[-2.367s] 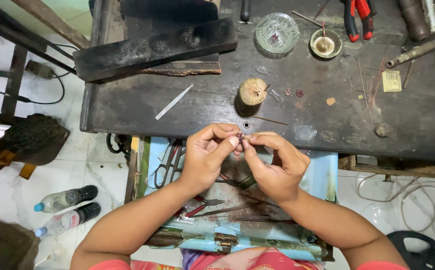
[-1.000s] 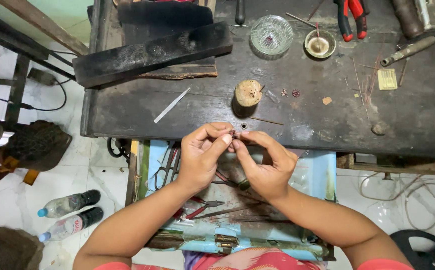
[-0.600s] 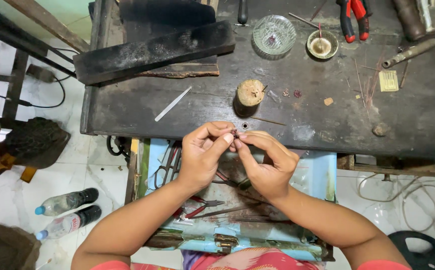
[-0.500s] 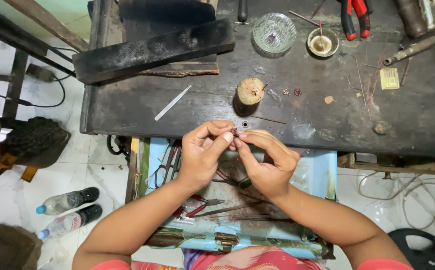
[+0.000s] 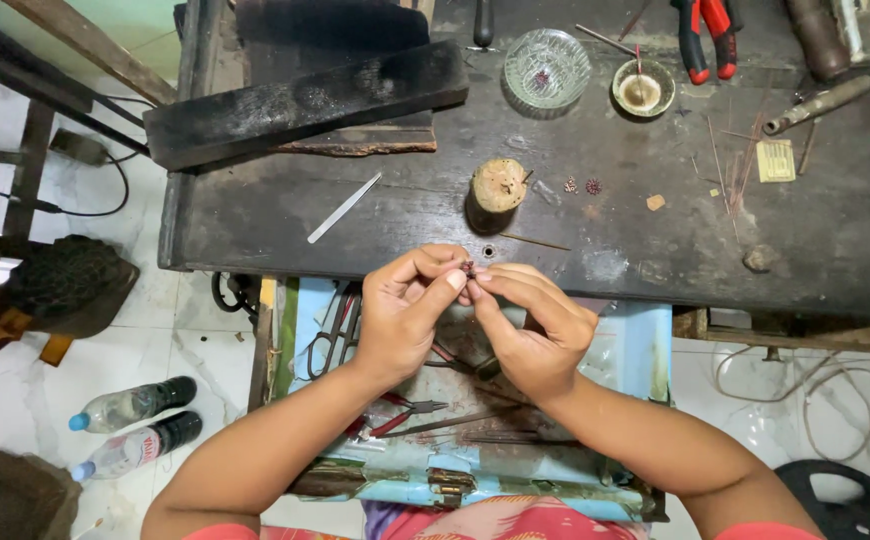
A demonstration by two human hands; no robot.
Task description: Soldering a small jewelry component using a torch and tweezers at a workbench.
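My left hand [image 5: 405, 325] and right hand [image 5: 530, 335] still pinch the tiny reddish piece [image 5: 468, 268] between fingertips, barely shifted, just short of the wooden stub [image 5: 498, 187] beyond them.

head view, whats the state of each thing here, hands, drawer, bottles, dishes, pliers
left hand: fingertips pinched on the small dark piece
right hand: fingertips pinched on the same piece
drawer: pulled open, tools inside
two bottles: capped, lying on the floor
glass dish: upright on the bench
small bowl: upright, a stick resting in it
red pliers: lying closed
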